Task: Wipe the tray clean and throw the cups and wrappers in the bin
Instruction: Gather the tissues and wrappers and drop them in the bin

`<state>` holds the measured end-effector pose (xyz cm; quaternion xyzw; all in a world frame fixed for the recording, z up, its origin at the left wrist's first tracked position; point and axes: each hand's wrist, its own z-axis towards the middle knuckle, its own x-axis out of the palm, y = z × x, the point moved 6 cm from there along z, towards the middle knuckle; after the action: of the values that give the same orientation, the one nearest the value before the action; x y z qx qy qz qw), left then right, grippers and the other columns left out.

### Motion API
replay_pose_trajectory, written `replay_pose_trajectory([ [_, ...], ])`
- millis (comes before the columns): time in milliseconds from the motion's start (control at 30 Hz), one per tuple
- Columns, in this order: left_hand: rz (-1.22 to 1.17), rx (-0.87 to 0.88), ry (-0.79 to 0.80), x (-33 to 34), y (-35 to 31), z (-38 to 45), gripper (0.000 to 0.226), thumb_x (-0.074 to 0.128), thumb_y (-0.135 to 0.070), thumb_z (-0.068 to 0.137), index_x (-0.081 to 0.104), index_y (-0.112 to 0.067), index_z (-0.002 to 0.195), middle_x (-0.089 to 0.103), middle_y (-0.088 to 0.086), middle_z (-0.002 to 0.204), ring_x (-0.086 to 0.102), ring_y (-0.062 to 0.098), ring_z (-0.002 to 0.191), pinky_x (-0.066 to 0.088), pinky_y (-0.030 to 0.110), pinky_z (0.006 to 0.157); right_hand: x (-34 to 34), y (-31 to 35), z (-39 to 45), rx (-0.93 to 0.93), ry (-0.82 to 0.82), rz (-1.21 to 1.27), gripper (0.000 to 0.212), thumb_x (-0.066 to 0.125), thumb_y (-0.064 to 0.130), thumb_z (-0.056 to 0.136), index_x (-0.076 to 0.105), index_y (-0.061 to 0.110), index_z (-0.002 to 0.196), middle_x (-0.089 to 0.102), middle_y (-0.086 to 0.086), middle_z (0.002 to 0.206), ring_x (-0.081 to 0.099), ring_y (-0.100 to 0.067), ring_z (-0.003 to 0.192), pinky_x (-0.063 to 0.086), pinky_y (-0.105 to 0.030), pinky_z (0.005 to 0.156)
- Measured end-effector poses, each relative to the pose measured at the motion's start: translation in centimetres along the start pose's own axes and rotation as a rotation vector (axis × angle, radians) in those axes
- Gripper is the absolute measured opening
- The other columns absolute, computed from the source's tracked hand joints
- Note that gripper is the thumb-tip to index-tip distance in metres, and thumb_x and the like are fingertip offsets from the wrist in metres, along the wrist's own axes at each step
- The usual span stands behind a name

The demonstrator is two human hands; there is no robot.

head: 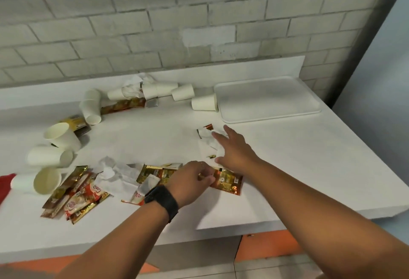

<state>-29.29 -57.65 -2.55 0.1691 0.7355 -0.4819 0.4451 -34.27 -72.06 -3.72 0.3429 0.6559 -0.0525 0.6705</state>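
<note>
Cups [60, 137] lie tipped along the counter's left, wrappers [75, 192] fanned below; left hand [192, 181] pinches a gold sachet [228, 182], right hand [234, 148] spread flat, reaching for the torn wrapper [207, 131] — best bunch them together first; white tray [265, 99] sits bare far right, looks clean

You get soft, even indoor light with no glare and only faint shadows under your forearms. Wide-angle bending curves the counter [287, 168] edge and wall [155, 13] lines toward the borders. The whole view is slightly soft, blurriest at the lower left corner.
</note>
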Motion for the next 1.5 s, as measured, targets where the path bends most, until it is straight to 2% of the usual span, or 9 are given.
replay_pose_trajectory([
  [100,-0.022,-0.040,-0.014,-0.9,1.8,1.0,0.023,0.058,-0.035,0.091,0.063,-0.026,0.112,0.058,-0.008,0.112,0.057,0.008,0.092,0.043,0.023,0.077,0.8,-0.9,1.9,0.106,0.040,-0.026,0.082,0.070,0.046,0.080,0.026,0.036,0.148,0.015,-0.001,0.159,0.022,-0.030,0.142,0.033,-0.047,0.109],
  [267,-0.020,-0.061,-0.024,-2.3,3.8,4.0,0.031,0.056,-0.038,0.092,0.057,-0.028,0.121,0.052,-0.005,0.123,0.058,0.011,0.101,0.047,0.027,0.084,1.2,-2.0,2.6,0.156,-0.102,-0.104,0.044,0.068,0.041,0.082,0.059,0.030,0.124,0.055,-0.002,0.124,0.047,-0.025,0.116,0.043,-0.038,0.092],
  [433,0.130,-0.035,-0.018,-2.6,4.3,8.8,0.046,0.053,-0.035,0.092,0.044,-0.024,0.135,0.041,0.005,0.140,0.046,0.026,0.124,0.041,0.039,0.103,1.0,-3.5,2.0,0.163,-0.221,0.100,0.028,0.068,0.017,0.085,0.065,0.017,0.113,0.058,-0.006,0.110,0.055,-0.025,0.104,0.043,-0.031,0.085],
  [667,0.285,0.013,0.102,-0.4,2.4,14.0,0.085,0.060,-0.055,0.083,0.016,-0.029,0.151,0.017,0.004,0.157,0.025,0.033,0.139,0.030,0.045,0.112,-0.7,-6.4,0.3,0.292,-0.320,0.328,0.011,0.063,0.011,0.088,0.066,0.012,0.099,0.060,-0.005,0.111,0.056,-0.020,0.103,0.035,-0.022,0.080],
  [800,0.423,0.003,0.222,0.9,2.9,15.9,0.093,0.059,-0.060,0.081,0.009,-0.029,0.152,0.008,0.004,0.160,0.023,0.037,0.140,0.027,0.047,0.113,-1.9,-8.3,-1.3,0.381,-0.417,0.472,0.009,0.065,0.008,0.085,0.061,0.016,0.086,0.061,0.000,0.106,0.051,-0.011,0.094,0.032,-0.005,0.066],
  [1000,0.492,-0.042,0.163,0.2,2.9,16.6,0.085,0.066,-0.067,0.071,0.035,-0.028,0.141,0.042,0.005,0.136,0.040,0.031,0.122,0.040,0.044,0.097,-2.8,-10.4,-3.8,0.500,-0.482,0.637,0.009,0.067,0.012,0.082,0.058,0.015,0.081,0.055,0.013,0.076,0.050,-0.003,0.070,0.034,-0.011,0.058],
  [1167,0.558,-0.035,0.046,-0.7,2.5,16.8,0.054,0.063,-0.063,0.076,0.058,-0.032,0.120,0.054,0.002,0.116,0.050,0.028,0.108,0.045,0.038,0.090,-2.9,-11.5,-5.4,0.525,-0.518,0.716,0.012,0.068,0.010,0.081,0.057,0.014,0.078,0.055,0.010,0.073,0.050,-0.002,0.068,0.037,-0.011,0.058],
  [1333,0.353,-0.061,-0.017,-0.8,2.7,16.4,0.032,0.066,-0.042,0.084,0.066,-0.020,0.108,0.063,0.004,0.110,0.058,0.025,0.101,0.050,0.038,0.089,-3.2,-12.5,-7.3,0.523,-0.554,0.785,0.013,0.068,0.003,0.081,0.057,0.010,0.079,0.054,0.010,0.072,0.049,0.000,0.066,0.035,-0.001,0.053],
  [1500,0.201,-0.015,-0.135,-0.8,0.4,15.0,0.015,0.058,-0.032,0.091,0.058,-0.018,0.098,0.065,0.004,0.096,0.058,0.022,0.084,0.047,0.031,0.071,-4.0,-14.3,-9.8,0.524,-0.565,0.830,0.013,0.067,0.001,0.081,0.056,0.008,0.081,0.053,0.008,0.073,0.048,-0.002,0.067,0.035,-0.001,0.052],
])
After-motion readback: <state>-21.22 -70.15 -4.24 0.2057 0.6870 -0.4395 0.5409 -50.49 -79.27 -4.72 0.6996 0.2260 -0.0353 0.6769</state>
